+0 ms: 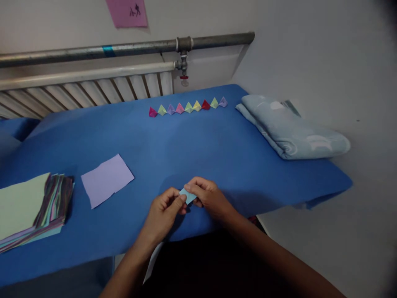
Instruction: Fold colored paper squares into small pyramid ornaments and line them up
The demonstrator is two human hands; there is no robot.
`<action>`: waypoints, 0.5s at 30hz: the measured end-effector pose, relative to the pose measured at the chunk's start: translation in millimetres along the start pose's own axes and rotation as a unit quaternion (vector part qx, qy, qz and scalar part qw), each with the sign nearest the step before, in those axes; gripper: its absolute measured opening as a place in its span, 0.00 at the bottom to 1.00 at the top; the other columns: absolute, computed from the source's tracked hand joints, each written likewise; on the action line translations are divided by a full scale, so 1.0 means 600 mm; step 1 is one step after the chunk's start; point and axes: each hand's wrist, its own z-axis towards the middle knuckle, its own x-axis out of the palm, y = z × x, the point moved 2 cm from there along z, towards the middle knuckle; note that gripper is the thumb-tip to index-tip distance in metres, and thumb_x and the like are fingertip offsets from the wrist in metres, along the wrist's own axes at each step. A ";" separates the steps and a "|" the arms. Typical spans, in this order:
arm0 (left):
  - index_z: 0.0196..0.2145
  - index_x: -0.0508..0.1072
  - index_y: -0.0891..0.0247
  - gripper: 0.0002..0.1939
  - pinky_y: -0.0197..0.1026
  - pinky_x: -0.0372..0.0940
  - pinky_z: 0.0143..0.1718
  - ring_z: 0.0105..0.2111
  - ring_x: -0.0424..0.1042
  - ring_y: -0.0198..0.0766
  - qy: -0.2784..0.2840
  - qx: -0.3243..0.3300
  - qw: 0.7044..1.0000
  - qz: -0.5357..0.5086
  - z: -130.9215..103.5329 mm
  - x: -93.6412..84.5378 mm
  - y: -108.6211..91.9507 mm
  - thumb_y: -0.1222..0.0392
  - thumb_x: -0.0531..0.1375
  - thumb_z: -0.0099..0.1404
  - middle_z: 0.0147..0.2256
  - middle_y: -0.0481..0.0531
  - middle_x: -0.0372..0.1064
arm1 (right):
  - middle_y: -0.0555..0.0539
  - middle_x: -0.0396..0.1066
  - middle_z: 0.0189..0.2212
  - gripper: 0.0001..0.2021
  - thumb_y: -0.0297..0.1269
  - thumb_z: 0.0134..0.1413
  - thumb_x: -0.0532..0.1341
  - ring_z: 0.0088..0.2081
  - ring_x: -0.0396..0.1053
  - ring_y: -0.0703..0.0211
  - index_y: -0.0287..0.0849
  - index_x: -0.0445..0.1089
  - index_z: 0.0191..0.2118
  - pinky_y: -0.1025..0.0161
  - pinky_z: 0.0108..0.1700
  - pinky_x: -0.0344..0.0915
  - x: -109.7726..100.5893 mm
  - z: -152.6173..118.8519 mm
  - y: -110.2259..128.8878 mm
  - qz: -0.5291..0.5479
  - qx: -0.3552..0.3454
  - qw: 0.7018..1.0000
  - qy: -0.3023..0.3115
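Note:
Between my two hands, above the near edge of the blue-covered surface (198, 153), is a small folded piece of light blue paper (190, 197). My left hand (166, 209) pinches its left side, thumb on top. The fingers of my right hand (209, 196) close on its upper right part, and they hide some of it. To the left lies a flat sheet of purple paper (107, 181). Farther left is a thick stack of coloured paper (23, 205), pale green on top. Several small folded paper pieces (189, 107) in different colours stand in a row near the far edge.
A folded light blue blanket (294, 128) lies at the right end by the wall. Behind the surface are a white radiator (105, 89) and a metal pipe (139, 48) with a red-handled valve (184, 66). A pink note (127, 13) hangs on the wall.

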 end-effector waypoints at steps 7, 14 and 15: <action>0.23 0.70 0.63 0.14 0.36 0.62 0.31 0.24 0.67 0.32 -0.038 0.009 0.999 -0.030 0.002 -0.004 0.011 0.52 0.59 0.61 0.22 0.47 0.68 | 0.56 0.61 0.17 0.10 0.39 0.51 0.60 0.18 0.55 0.71 0.42 0.64 0.23 0.70 0.22 0.51 -0.003 -0.007 -0.007 -0.030 0.008 0.999 0.042; 0.28 0.72 0.64 0.12 0.36 0.65 0.27 0.22 0.69 0.32 -0.005 -0.069 0.992 -0.103 0.010 -0.012 0.012 0.51 0.62 0.58 0.23 0.49 0.70 | 0.56 0.58 0.16 0.10 0.36 0.50 0.58 0.18 0.53 0.70 0.42 0.63 0.21 0.69 0.21 0.49 -0.002 -0.003 -0.002 -0.052 0.028 0.996 0.065; 0.26 0.72 0.65 0.12 0.35 0.65 0.26 0.21 0.69 0.32 -0.012 -0.074 0.992 -0.105 0.012 -0.013 0.011 0.51 0.62 0.56 0.22 0.48 0.69 | 0.56 0.58 0.16 0.10 0.36 0.51 0.58 0.18 0.53 0.70 0.42 0.63 0.22 0.69 0.21 0.49 -0.002 -0.003 -0.003 -0.060 0.030 0.996 0.067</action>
